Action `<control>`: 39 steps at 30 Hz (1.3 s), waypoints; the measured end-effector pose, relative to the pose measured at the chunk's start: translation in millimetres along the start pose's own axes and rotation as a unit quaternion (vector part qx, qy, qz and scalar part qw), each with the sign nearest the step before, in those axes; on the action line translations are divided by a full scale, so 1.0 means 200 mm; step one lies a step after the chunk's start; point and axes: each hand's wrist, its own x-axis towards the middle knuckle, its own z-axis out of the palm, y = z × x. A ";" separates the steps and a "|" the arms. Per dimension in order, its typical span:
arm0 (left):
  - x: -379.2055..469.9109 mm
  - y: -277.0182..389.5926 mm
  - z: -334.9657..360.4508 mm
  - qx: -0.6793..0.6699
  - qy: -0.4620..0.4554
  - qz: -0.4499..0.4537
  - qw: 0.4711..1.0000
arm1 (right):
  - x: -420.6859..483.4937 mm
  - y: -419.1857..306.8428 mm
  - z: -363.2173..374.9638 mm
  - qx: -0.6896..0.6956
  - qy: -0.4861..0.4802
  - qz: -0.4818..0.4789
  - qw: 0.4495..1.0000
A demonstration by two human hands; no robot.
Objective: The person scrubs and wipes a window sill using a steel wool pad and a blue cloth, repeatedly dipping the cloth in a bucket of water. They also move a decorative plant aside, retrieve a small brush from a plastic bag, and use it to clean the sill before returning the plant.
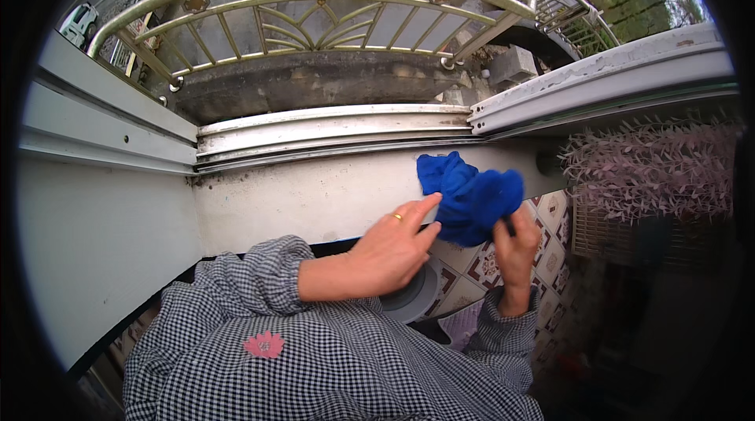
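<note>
A bunched blue cloth [466, 197] lies partly over the white window sill [312, 197], its lower part hanging past the inner edge. My right hand [516, 235] pinches the cloth's lower right side between thumb and fingers; that side is blurred. My left hand [395, 247], with a gold-coloured ring on one finger, is at the cloth's left edge, thumb and forefinger apart. Whether its fingertips touch the cloth cannot be told. Dark specks and stains mark the sill's left part, along the metal window track [336, 129].
Beyond the track stands a curved metal railing [318, 49]. White window frames flank the opening at left [118, 126] and right [601, 82]. Pinkish artificial foliage [649, 167] sits at the right above a woven basket [607, 232]. Below are a grey round basin [422, 297] and patterned floor tiles [460, 279].
</note>
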 end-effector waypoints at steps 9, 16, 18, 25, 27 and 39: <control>-0.55 -0.31 -0.28 0.161 0.207 -0.068 0.963 | 0.53 0.24 0.13 -0.533 -0.102 -0.312 0.780; -0.88 -0.41 -0.37 0.296 0.300 -0.125 0.898 | 0.69 0.12 0.23 -0.418 -0.181 -0.378 0.806; -0.89 -0.42 -0.36 0.327 0.340 -0.111 0.875 | 0.71 -0.02 0.36 -0.363 -0.171 -0.379 0.834; -0.95 -0.46 -0.32 0.370 0.354 -0.126 0.849 | 0.67 -0.70 1.08 -0.116 -0.207 -0.535 0.811; -0.98 -0.46 -0.34 0.340 0.381 -0.119 0.851 | 0.67 -0.79 1.11 -0.106 -0.210 -0.550 0.801; -0.94 -0.46 -0.35 0.282 0.371 -0.099 0.879 | 0.62 -1.06 1.27 -0.121 -0.236 -0.517 0.814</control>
